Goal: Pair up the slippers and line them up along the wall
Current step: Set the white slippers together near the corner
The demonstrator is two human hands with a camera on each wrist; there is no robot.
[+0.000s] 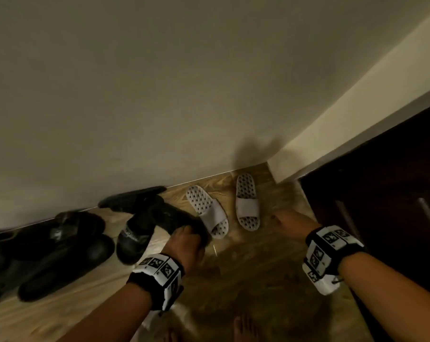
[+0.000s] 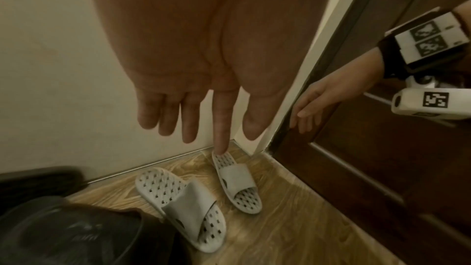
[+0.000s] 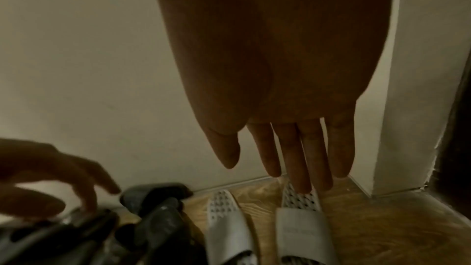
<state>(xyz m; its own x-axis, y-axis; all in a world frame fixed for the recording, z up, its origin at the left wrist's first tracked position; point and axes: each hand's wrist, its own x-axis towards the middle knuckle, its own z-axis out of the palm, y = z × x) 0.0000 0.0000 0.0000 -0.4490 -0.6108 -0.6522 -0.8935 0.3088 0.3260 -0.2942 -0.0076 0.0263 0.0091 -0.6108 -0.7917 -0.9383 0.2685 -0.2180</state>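
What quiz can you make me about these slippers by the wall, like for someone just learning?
1. How many white slippers lie on the floor?
2. True or false: the right hand grips a white slipper.
3. Which slipper does the left hand touch? A white, B black, C red.

Key: 1 two. 2 false, its fingers are straight and hold nothing. 3 B, the black slipper.

Pale plaster wall [image 1: 159, 95], wood-grain floor [image 1: 270, 255], dark wooden door [image 1: 381, 181], dim warm light.
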